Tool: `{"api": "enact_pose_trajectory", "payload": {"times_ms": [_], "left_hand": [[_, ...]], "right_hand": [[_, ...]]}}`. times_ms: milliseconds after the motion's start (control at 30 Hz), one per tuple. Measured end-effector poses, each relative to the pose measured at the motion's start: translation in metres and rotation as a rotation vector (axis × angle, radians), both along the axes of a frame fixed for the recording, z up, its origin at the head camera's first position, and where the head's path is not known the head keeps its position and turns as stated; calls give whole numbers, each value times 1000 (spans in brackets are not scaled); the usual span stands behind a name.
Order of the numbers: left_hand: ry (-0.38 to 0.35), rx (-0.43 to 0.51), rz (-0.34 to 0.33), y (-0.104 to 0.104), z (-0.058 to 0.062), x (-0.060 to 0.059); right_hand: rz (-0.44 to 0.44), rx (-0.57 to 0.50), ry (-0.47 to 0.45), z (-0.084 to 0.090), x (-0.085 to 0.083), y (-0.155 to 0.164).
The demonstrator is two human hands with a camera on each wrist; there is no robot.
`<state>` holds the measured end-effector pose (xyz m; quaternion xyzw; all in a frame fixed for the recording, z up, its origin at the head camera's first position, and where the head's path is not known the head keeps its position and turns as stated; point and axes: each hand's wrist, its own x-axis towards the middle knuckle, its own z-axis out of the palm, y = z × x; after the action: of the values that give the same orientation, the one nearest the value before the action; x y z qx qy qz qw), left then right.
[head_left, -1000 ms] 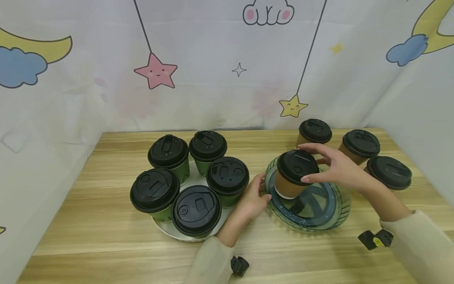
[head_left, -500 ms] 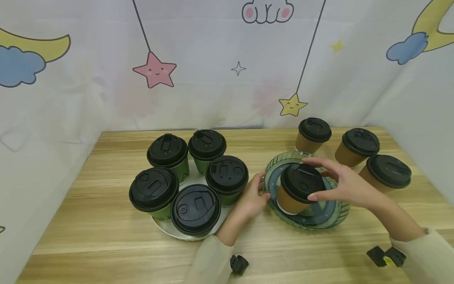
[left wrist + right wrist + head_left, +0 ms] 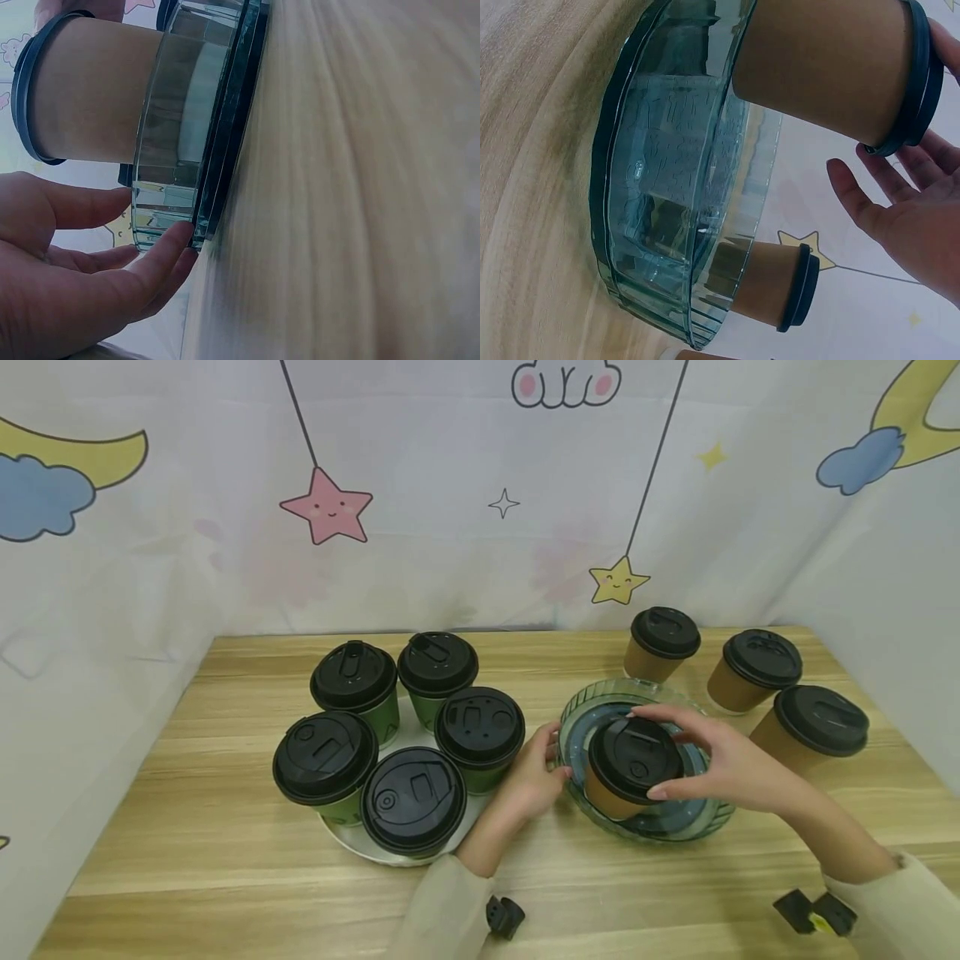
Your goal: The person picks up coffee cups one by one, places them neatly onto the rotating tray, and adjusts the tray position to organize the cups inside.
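A brown paper coffee cup with a black lid [image 3: 633, 762] stands inside a ribbed clear-green glass bowl [image 3: 596, 693]. My right hand [image 3: 723, 760] holds the cup by its lid, thumb on the near side and fingers on the far side. Through the glass, the left wrist view shows the cup's lower part within the bowl wall. Whether its base touches the bowl floor is hard to tell. Against the bowl's left outer side, my left hand [image 3: 531, 781] holds the wall with fingers and thumb spread along it.
At left, several green cups with black lids [image 3: 415, 802] crowd a white plate [image 3: 367, 852]. Three more brown lidded cups stand right of and behind the bowl: one at the back [image 3: 660, 643], two further right [image 3: 757, 668], [image 3: 813, 727]. A printed curtain [image 3: 442, 552] backs the wooden table [image 3: 225, 827].
My right hand has lowered the brown cup into the glass bowl, toward the near side, then shifted slightly left. My left hand has stayed at the bowl's side.
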<state>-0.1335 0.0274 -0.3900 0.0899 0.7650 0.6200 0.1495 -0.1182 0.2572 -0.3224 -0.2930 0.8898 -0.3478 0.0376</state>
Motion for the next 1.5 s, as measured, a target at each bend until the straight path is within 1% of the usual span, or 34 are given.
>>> {"api": "enact_pose_trajectory", "payload": {"times_ms": [133,233,300,433,567,667,733,900,967,1033,1167,1267,1367,1433,1500], "left_hand": [[-4,3,0,-1,1,0],[-18,-26,0,-1,3,2],[-15,-67,-4,-1,4,4],[13,-187,-3,-1,10,7],[0,-256,2,-1,15,10],[-9,-250,-1,-1,17,12],[-1,-232,-5,-2,17,12],[-18,-123,-19,-2,14,10],[-23,-100,-20,-2,12,9],[-13,-120,-20,-3,13,9],[11,-254,-31,-4,21,11],[21,-322,-47,-6,27,14],[20,-315,-56,-7,29,15],[23,-280,-57,-6,27,16],[23,-224,-62,-5,24,15]], "right_hand": [[26,-5,3,0,0,-1],[38,-20,-12,-1,0,-1],[45,-44,-31,-1,0,0],[57,-106,-47,0,0,5],[67,-167,-24,3,2,13],[54,-210,-13,4,5,20],[37,-236,-7,5,7,25],[-12,-271,-16,5,9,35],[-26,-287,-33,5,9,39],[-34,-303,-46,4,10,42],[-45,-327,-44,3,11,47],[-69,-319,-28,3,12,49],[-120,-273,-16,3,13,50],[-150,-239,-11,4,14,50],[-164,-222,-11,4,14,50]]}}
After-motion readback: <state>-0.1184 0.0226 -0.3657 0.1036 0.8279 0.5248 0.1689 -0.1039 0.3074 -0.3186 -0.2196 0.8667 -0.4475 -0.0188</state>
